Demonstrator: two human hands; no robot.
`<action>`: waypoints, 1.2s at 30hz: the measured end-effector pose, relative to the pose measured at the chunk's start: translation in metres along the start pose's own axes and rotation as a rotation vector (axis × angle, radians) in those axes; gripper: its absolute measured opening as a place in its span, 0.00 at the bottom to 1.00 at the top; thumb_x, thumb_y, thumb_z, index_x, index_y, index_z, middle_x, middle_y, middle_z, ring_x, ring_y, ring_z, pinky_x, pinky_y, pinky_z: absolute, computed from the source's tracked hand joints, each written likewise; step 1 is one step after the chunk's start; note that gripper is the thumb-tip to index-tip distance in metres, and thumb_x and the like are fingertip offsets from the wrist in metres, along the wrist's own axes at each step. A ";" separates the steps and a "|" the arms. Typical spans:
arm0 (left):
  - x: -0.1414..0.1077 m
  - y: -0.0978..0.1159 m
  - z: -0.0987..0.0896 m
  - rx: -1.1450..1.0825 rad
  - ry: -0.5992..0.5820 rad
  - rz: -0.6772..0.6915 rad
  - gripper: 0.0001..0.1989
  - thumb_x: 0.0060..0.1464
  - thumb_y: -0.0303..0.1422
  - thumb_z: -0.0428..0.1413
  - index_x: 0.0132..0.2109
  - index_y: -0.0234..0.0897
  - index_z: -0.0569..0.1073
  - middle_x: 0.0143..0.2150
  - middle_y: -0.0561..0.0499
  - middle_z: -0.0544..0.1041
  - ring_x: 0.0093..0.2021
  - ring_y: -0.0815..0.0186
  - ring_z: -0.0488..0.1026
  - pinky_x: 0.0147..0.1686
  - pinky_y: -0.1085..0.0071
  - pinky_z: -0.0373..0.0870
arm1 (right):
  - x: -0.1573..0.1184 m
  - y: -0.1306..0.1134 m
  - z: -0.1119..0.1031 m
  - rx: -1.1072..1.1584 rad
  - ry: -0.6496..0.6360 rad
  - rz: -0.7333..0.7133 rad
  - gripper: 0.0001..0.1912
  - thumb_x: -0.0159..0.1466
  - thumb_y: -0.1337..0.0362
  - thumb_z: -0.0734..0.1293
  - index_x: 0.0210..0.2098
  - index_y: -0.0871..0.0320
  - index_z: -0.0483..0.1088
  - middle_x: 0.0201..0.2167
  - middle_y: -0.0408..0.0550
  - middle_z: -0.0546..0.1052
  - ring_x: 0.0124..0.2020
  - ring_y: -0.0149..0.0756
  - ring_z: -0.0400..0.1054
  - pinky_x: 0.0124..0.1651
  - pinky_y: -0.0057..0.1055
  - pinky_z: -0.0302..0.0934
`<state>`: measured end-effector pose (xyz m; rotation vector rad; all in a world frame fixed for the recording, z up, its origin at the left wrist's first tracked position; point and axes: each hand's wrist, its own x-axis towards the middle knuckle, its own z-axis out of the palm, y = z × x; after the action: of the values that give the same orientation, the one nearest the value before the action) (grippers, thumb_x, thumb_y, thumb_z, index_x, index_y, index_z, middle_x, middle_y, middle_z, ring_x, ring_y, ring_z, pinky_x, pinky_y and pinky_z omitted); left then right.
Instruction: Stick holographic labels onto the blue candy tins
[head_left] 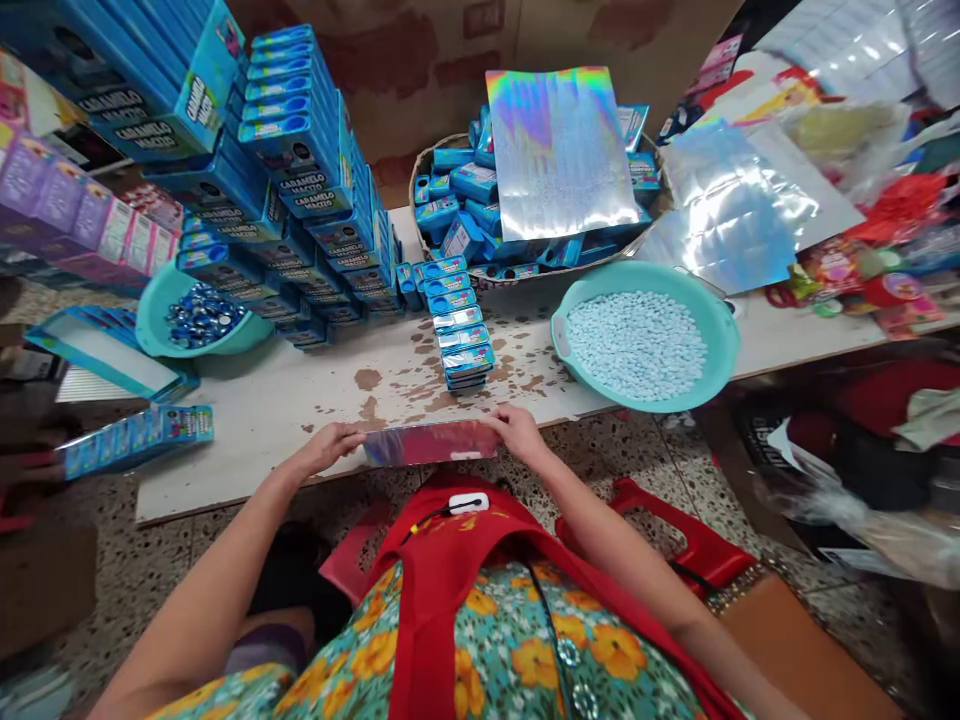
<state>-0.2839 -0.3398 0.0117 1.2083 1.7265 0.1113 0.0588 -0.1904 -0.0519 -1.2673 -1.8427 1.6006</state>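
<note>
A shiny, mirror-like sheet [431,444] is stretched between my two hands at the front edge of the table. My left hand [335,446] pinches its left end, and my right hand [515,432] grips its right end. Just beyond it lies a row of small blue candy boxes [457,330]. To the right of that row stands a turquoise bowl [718,365] of small pale-blue candies [637,343].
Tall stacks of blue boxes [315,180] stand back left, beside a turquoise bowl [154,310] of dark-blue wrapped pieces. A round container [421,165] of blue boxes carries a holographic sheet [562,160]. More silvery sheets [735,210] lie at right. A red chair [697,530] is close by.
</note>
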 end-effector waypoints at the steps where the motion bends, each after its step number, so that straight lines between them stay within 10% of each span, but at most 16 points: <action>1: -0.002 0.000 -0.006 0.058 0.016 -0.026 0.22 0.53 0.49 0.45 0.27 0.36 0.69 0.22 0.53 0.68 0.26 0.68 0.63 0.29 0.74 0.60 | -0.001 -0.002 0.006 0.062 -0.040 0.022 0.16 0.54 0.52 0.66 0.21 0.58 0.72 0.20 0.40 0.69 0.22 0.30 0.63 0.26 0.25 0.58; 6: 0.020 0.044 -0.011 0.412 0.528 0.053 0.17 0.54 0.42 0.48 0.43 0.37 0.73 0.47 0.41 0.73 0.48 0.56 0.67 0.45 0.64 0.63 | 0.008 -0.018 0.041 0.191 -0.081 0.050 0.19 0.57 0.49 0.63 0.20 0.58 0.68 0.19 0.39 0.66 0.19 0.28 0.62 0.19 0.24 0.59; 9: 0.052 0.087 0.020 0.357 0.348 0.355 0.18 0.56 0.42 0.48 0.48 0.37 0.71 0.49 0.42 0.73 0.50 0.58 0.67 0.50 0.64 0.60 | 0.020 -0.023 0.052 0.111 -0.037 0.033 0.19 0.60 0.51 0.60 0.20 0.58 0.67 0.16 0.38 0.64 0.18 0.28 0.61 0.20 0.24 0.59; 14: 0.095 0.112 0.056 0.176 0.146 0.368 0.16 0.58 0.39 0.43 0.37 0.37 0.73 0.34 0.47 0.76 0.34 0.63 0.70 0.34 0.70 0.62 | 0.027 -0.024 0.051 -0.052 0.127 0.040 0.18 0.62 0.57 0.60 0.19 0.57 0.66 0.18 0.42 0.66 0.23 0.31 0.61 0.27 0.26 0.58; 23: 0.112 0.111 0.037 0.148 0.064 0.378 0.16 0.56 0.37 0.43 0.35 0.37 0.74 0.33 0.49 0.76 0.32 0.65 0.69 0.32 0.72 0.60 | 0.005 -0.038 0.059 -0.903 0.272 -0.229 0.16 0.66 0.58 0.57 0.51 0.52 0.68 0.42 0.54 0.70 0.42 0.43 0.61 0.42 0.36 0.57; 36: 0.119 0.109 0.034 0.089 0.057 0.318 0.15 0.56 0.36 0.44 0.37 0.37 0.74 0.35 0.49 0.77 0.34 0.64 0.70 0.34 0.71 0.61 | -0.003 -0.033 0.055 -0.940 0.154 -0.370 0.10 0.65 0.63 0.59 0.40 0.55 0.71 0.48 0.51 0.73 0.50 0.43 0.60 0.47 0.37 0.53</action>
<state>-0.1879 -0.2095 -0.0230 1.5525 1.5897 0.2631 0.0057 -0.2230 -0.0356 -1.1940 -2.6238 0.3950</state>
